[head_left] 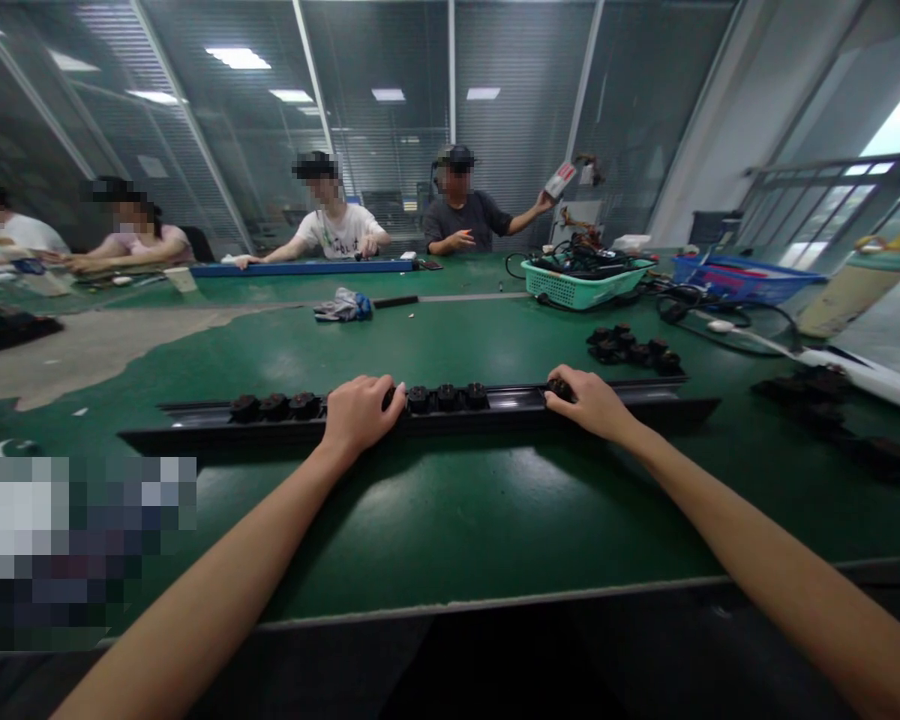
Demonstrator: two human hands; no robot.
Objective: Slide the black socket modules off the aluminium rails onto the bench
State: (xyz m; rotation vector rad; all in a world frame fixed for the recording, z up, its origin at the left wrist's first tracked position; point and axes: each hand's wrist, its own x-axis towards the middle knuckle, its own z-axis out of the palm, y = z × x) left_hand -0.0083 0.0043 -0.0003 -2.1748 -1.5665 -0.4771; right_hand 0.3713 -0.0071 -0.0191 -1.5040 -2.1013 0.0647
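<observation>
A long black channel [450,424] lies across the green table in front of me. Several small black blocks, socket-like modules [418,399], sit in a row along its left and middle part. My left hand [360,412] is closed over the channel, its fingers curled to the far side. One module shows between its thumb and forefinger. Farther right, my right hand [589,402] pinches a single black module [559,388] at the channel's right part. A bare shiny stretch of the channel lies between that module and the row.
Loose black modules [630,348] lie behind the channel, and more dark pieces [832,410] lie at the right. Farther back stand a green basket [585,287] of cables, a blue basket [750,280] and a bottle [859,290]. Several people sit across the table.
</observation>
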